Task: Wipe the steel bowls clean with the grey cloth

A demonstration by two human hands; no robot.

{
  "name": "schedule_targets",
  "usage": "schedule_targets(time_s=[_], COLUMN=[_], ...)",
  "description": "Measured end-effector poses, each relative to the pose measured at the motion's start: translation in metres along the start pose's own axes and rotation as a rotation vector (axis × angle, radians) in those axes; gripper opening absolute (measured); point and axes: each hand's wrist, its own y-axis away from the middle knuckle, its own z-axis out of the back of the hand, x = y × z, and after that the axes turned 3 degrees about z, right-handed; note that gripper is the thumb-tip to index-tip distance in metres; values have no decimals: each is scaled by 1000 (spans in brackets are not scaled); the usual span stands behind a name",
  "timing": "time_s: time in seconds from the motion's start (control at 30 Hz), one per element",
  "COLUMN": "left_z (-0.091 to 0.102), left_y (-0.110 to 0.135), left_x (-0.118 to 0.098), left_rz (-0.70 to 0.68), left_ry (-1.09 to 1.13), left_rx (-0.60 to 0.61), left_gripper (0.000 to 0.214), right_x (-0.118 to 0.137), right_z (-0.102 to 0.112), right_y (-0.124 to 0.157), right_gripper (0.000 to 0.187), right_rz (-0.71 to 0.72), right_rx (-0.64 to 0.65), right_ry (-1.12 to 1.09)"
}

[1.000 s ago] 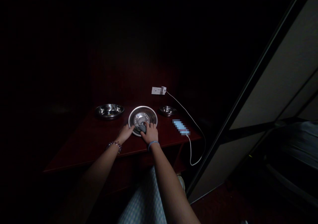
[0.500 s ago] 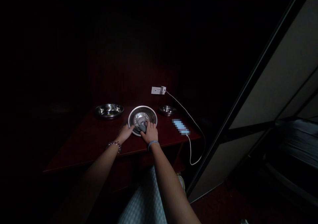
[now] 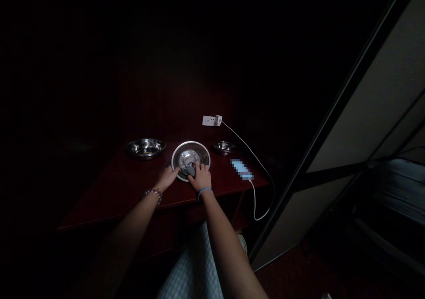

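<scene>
A metal bowl (image 3: 191, 145), tilted slightly toward me, rests on the dark red table (image 3: 126, 193). My left hand (image 3: 166, 179) grips its near left rim, thumb on the edge and the other fingers hidden below. Inside the bowl, my right hand (image 3: 201, 176) is closed on a grey cloth (image 3: 190, 170), pressing it against the near inner wall. The cloth is bunched up, and its lower part is covered by the fingers. A beaded bracelet is on my left wrist, a blue band on my right.
A wide metal bowl (image 3: 146, 148) stands at the left, a smaller metal bowl (image 3: 223, 148) at the right. A blurred-out phone (image 3: 241, 169) lies near the right edge, its white cable (image 3: 255, 199) looping up to a charger (image 3: 218, 120) in the wall socket (image 3: 208, 120).
My right hand has shifted the grey cloth very slightly inside the bowl. My left hand and the bowl are nearly where they were.
</scene>
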Motion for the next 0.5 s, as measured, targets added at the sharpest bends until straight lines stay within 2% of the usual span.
schedule_targets(time_s=[0.5], left_z=[2], left_y=[3], left_x=[-5], left_rz=[14], left_ry=[29], left_rx=[-2], left_gripper=[33], right_x=[1], right_z=[2], right_y=[1], right_gripper=[59], right_rz=[4], right_rx=[-2], right_ry=[16])
